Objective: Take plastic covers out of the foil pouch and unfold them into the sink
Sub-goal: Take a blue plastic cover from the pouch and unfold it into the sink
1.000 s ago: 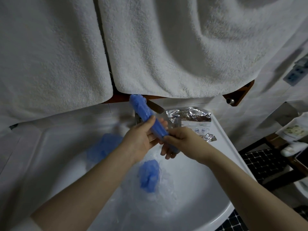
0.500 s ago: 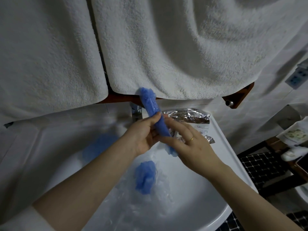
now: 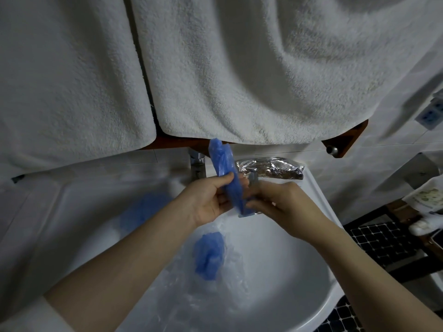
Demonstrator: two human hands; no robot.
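Left hand (image 3: 211,200): fingers curled round the folded blue cover (image 3: 226,173), held over the sink's (image 3: 318,248) back edge.
Right hand (image 3: 285,207): pinches the cover's lower end.
Foil pouch (image 3: 271,167): on the sink's back right rim.
Basin: bunched blue cover (image 3: 209,255) on clear plastic.

Two white terry towels fill the top of the view, well above the grip: a left towel (image 3: 67,80) and a wider right towel (image 3: 251,68), hanging edge to edge with a dark gap between them. Under their hems runs a brown wooden rail (image 3: 345,140) with a small metal knob (image 3: 332,149) up and to the right of the grip. A chrome tap (image 3: 197,164) stands just left of and behind the grip. Far right, a dark tiled floor (image 3: 381,243) shows, and a blue-and-white wall socket (image 3: 431,113) sits at the frame edge.
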